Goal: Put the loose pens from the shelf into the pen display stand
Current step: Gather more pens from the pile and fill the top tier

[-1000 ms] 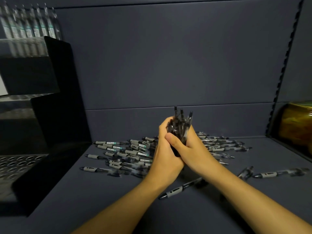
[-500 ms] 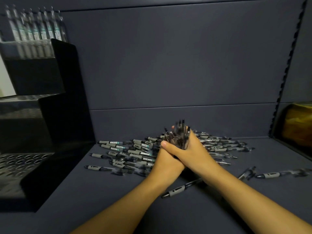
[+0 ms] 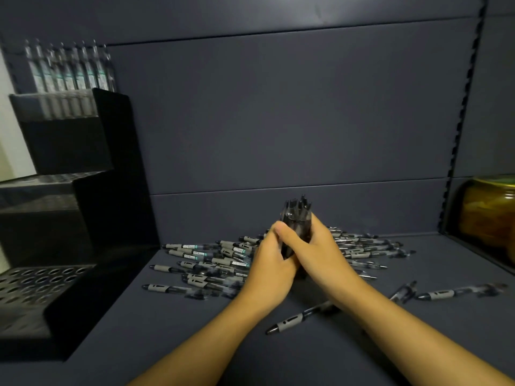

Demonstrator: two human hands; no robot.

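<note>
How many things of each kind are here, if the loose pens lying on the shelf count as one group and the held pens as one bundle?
Hands: 2, left hand and right hand
Pen bundle: 1
Loose pen group: 1
Pen display stand: 1
Jar: 1
Total: 6

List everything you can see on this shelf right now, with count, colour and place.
Black tiered pen display stand: one, far left; top tier holds a row of upright pens, bottom perforated tier shows open holes.
Loose grey-grip pens: many, scattered mid-shelf.
Single stray pen: one, near the front.
Bundle of upright pens: several, dark, centre.
Amber glass jar: one, far right.
Left hand: grips the bundle.
Right hand: grips the bundle.
</note>
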